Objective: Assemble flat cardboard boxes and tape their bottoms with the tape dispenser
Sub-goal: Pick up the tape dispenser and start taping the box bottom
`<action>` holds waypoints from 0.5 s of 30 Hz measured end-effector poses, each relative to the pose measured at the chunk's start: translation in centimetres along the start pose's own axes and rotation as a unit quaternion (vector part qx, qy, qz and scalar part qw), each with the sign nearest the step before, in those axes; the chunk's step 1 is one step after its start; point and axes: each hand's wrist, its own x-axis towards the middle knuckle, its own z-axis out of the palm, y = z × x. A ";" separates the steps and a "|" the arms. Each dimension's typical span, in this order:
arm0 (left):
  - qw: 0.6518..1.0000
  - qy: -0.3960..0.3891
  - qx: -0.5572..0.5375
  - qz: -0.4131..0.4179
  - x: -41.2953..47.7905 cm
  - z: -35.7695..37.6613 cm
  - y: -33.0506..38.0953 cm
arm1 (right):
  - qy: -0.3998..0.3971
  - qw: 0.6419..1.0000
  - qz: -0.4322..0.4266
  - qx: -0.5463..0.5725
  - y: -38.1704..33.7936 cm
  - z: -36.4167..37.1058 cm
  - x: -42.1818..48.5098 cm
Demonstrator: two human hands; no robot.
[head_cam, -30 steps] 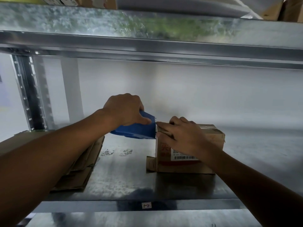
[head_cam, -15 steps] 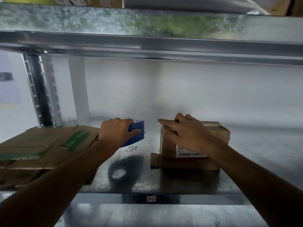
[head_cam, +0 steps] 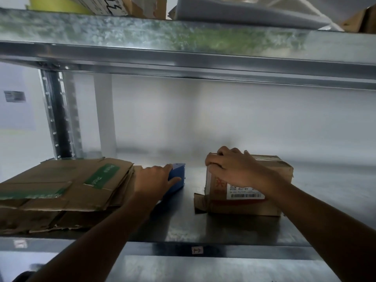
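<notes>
Head camera view, looking into a metal shelf [head_cam: 183, 226] with both of a person's bare forearms reaching in from below.

The left hand [head_cam: 155, 180] holds a blue tape dispenser [head_cam: 177, 176]. Its fingers lie over the top of the dispenser and its thumb presses along the side facing the camera. The dispenser's far end sticks out beyond the fingertips, and its underside appears to rest on the shelf. Just to the outer side of this hand, touching the wrist, lies a stack of flat cardboard [head_cam: 61, 192], with a strip of green tape [head_cam: 101, 176] across the top sheet.

The right hand [head_cam: 234, 169] grips a small brown box [head_cam: 281, 171] that stands on the shelf. Its fingers are curled over the box's upper corner nearest the other hand, and the thumb is tucked against the box face below them. Under the palm, on the face toward the camera, is a white label [head_cam: 244, 193] with a barcode. A loose flap [head_cam: 200, 202] juts out at the box's bottom edge, below the hand.

The two hands are apart, with bare shelf between the dispenser and the box. Above both hands runs an upper shelf [head_cam: 183, 37] carrying more cardboard.
</notes>
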 end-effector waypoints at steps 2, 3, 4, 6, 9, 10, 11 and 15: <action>1.000 0.007 -0.004 -0.002 -0.2 0.5 -0.3 | 0.000 1.000 -0.004 -0.003 -0.1 0.2 0.2; 1.000 0.018 -0.005 -0.003 -0.4 0.7 -0.4 | 0.005 1.000 -0.005 -0.007 0.0 0.3 0.3; 1.000 0.029 -0.006 -0.003 -0.5 0.8 -0.3 | 0.010 1.000 -0.007 -0.015 0.1 0.3 0.4; 0.999 0.044 -0.014 -0.001 -0.7 0.9 -0.1 | 0.018 0.999 -0.013 -0.028 0.1 0.3 0.3; 0.999 0.045 -0.013 0.007 -1.0 1.0 0.2 | 0.033 0.999 -0.020 -0.032 0.2 0.6 0.1; 0.999 0.041 -0.014 0.007 -1.1 0.9 0.3 | 0.040 0.999 -0.019 -0.031 0.2 0.7 0.0; 0.999 0.034 -0.014 0.004 -1.2 0.7 0.4 | 0.048 0.998 -0.018 -0.032 0.3 0.8 0.0; 0.997 0.073 -0.016 -0.010 -1.9 -0.7 1.0 | 0.106 0.991 -0.032 -0.069 0.2 1.4 -0.1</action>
